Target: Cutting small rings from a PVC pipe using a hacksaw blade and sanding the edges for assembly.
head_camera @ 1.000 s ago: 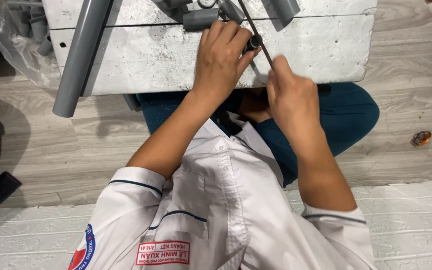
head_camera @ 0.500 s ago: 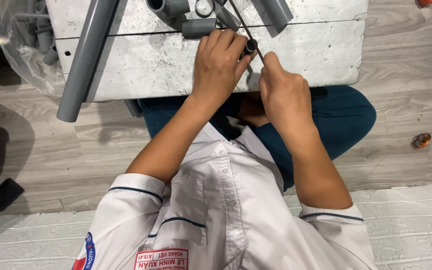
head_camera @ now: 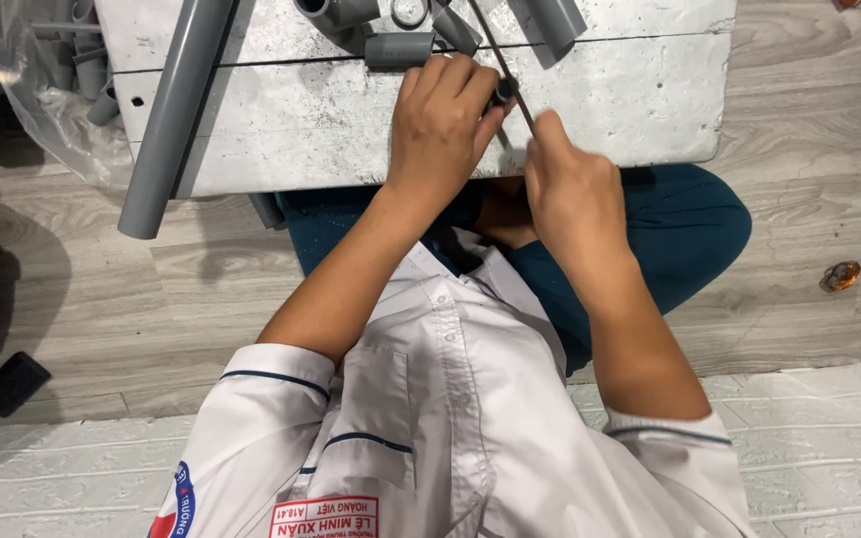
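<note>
On the grey slab (head_camera: 281, 110): 2 hands at a small dark pipe piece (head_camera: 503, 92).

Left hand (head_camera: 440, 125) lies palm-down on the slab, fingers curled over the pipe piece; only its dark end shows, past the fingertips (head_camera: 478, 85) on the right. Right hand (head_camera: 570, 184) is clenched on a thin dark blade (head_camera: 495, 55) that runs diagonally up the slab and crosses the piece's exposed end, touching it. 1 long grey pipe (head_camera: 176, 110) lies well to the left; short grey fittings (head_camera: 399, 48) sit just above the left hand.
</note>
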